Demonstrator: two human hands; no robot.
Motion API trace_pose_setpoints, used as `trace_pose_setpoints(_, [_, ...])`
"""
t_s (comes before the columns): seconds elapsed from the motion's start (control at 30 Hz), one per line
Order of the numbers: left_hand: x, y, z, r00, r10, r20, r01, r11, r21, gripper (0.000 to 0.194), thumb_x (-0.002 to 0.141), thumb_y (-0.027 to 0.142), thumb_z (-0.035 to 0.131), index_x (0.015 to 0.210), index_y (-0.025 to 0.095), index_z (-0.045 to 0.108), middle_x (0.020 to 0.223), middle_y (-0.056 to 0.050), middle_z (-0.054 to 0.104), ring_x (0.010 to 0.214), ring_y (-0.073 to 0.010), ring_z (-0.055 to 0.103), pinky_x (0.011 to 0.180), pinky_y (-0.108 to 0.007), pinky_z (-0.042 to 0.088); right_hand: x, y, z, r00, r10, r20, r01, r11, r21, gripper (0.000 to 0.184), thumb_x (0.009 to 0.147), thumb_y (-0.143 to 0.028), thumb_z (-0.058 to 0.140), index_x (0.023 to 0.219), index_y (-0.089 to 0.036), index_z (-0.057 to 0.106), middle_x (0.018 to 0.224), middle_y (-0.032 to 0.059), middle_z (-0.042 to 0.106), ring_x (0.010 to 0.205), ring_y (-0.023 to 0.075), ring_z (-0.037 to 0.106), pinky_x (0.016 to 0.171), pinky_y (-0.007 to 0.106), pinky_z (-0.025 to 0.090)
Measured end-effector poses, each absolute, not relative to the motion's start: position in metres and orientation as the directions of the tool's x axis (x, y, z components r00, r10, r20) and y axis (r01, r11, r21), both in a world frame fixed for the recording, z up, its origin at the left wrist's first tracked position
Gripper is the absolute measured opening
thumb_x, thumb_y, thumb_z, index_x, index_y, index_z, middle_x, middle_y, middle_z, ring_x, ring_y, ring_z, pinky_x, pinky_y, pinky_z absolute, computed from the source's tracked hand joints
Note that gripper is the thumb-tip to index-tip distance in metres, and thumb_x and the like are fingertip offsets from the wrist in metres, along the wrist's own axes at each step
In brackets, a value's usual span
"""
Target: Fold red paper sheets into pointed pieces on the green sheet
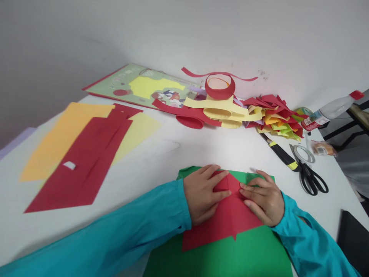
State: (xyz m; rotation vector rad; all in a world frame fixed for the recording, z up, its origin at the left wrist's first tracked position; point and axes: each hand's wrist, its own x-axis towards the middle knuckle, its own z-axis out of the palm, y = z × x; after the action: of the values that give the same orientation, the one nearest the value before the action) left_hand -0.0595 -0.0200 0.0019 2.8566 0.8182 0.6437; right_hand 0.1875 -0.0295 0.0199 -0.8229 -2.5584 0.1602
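A red folded paper (215,229) with a pointed top and a crease down its middle lies on a green sheet (239,257) right in front of me. My left hand (204,194) rests flat on its left side, fingers spread toward the crease. At the slanted right edge, my right hand (262,198) has its fingers bent and drawn together on the red paper near the fold. The fingers cover part of that edge. The green sheet's top edge is slightly curled behind both hands.
Red and orange sheets (54,138) lie at left. Behind are a picture board (115,82), paper strips rolled into rings (220,90) and a pile of folded papers (276,111). At right are a utility knife (281,154), scissors (313,179), a tape roll (304,154) and a bottle (331,109).
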Motion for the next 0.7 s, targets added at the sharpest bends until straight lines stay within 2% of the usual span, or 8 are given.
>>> trace_pose_setpoints(0.1, [-0.062, -0.015, 0.0, 0.761, 0.524, 0.383, 0.478, -0.852, 0.215, 0.037, 0.073, 0.028, 0.055, 0.11, 0.028, 0.062, 0.129, -0.011, 0.047, 0.115, -0.0343, 0.04, 0.096, -0.056, 0.034, 0.185, -0.03, 0.017, -0.682, 0.608, 0.406, 0.56, 0.792, -0.243, 0.03, 0.088, -0.032, 0.046, 0.108, -0.017, 0.063, 0.102, 0.0045, 0.07, 0.102, 0.0243, 0.055, 0.1, 0.053, 0.032])
trace_pose_setpoints(0.2, [-0.068, -0.004, -0.001, 0.761, 0.527, 0.379, 0.486, -0.85, 0.205, 0.033, 0.077, 0.029, 0.051, 0.107, 0.03, 0.064, 0.127, -0.009, 0.049, 0.117, -0.0335, 0.04, 0.098, -0.057, 0.031, 0.178, -0.029, 0.012, -0.657, 0.636, 0.405, 0.618, 0.762, -0.194, 0.038, 0.089, -0.039, 0.043, 0.113, -0.016, 0.061, 0.111, 0.0074, 0.066, 0.112, 0.027, 0.051, 0.1, 0.053, 0.033])
trace_pose_setpoints(0.33, [-0.075, 0.008, -0.001, 0.768, 0.523, 0.369, 0.49, -0.851, 0.187, 0.033, 0.079, 0.026, 0.05, 0.108, 0.033, 0.064, 0.127, -0.007, 0.051, 0.116, -0.0316, 0.04, 0.097, -0.057, 0.032, 0.17, -0.027, 0.005, -0.676, 0.62, 0.398, 0.638, 0.763, -0.105, 0.04, 0.09, -0.04, 0.042, 0.116, -0.014, 0.059, 0.117, 0.0094, 0.063, 0.114, 0.0277, 0.05, 0.1, 0.052, 0.034])
trace_pose_setpoints(0.43, [-0.075, 0.009, -0.002, 0.763, 0.522, 0.38, 0.487, -0.852, 0.193, 0.032, 0.079, 0.026, 0.05, 0.108, 0.031, 0.064, 0.126, -0.008, 0.05, 0.116, -0.0306, 0.04, 0.097, -0.056, 0.033, 0.17, -0.029, 0.003, -0.702, 0.566, 0.432, 0.603, 0.795, -0.061, 0.034, 0.089, -0.034, 0.047, 0.111, -0.013, 0.062, 0.11, 0.0094, 0.066, 0.112, 0.0276, 0.052, 0.102, 0.052, 0.032])
trace_pose_setpoints(0.5, [-0.075, 0.007, -0.003, 0.762, 0.52, 0.386, 0.481, -0.853, 0.2, 0.032, 0.079, 0.026, 0.05, 0.107, 0.03, 0.064, 0.126, -0.009, 0.05, 0.116, -0.0309, 0.04, 0.097, -0.056, 0.033, 0.171, -0.03, 0.004, -0.697, 0.554, 0.456, 0.59, 0.804, -0.074, 0.032, 0.088, -0.032, 0.047, 0.107, -0.013, 0.063, 0.104, 0.0093, 0.069, 0.106, 0.0261, 0.055, 0.103, 0.052, 0.031])
trace_pose_setpoints(0.7, [-0.075, 0.006, -0.004, 0.759, 0.528, 0.381, 0.483, -0.849, 0.214, 0.033, 0.078, 0.026, 0.051, 0.107, 0.03, 0.064, 0.127, -0.009, 0.05, 0.116, -0.0309, 0.04, 0.097, -0.056, 0.033, 0.178, -0.03, 0.012, -0.653, 0.604, 0.457, 0.574, 0.788, -0.223, 0.029, 0.089, -0.034, 0.046, 0.098, -0.015, 0.066, 0.091, 0.006, 0.072, 0.093, 0.0232, 0.06, 0.102, 0.053, 0.03])
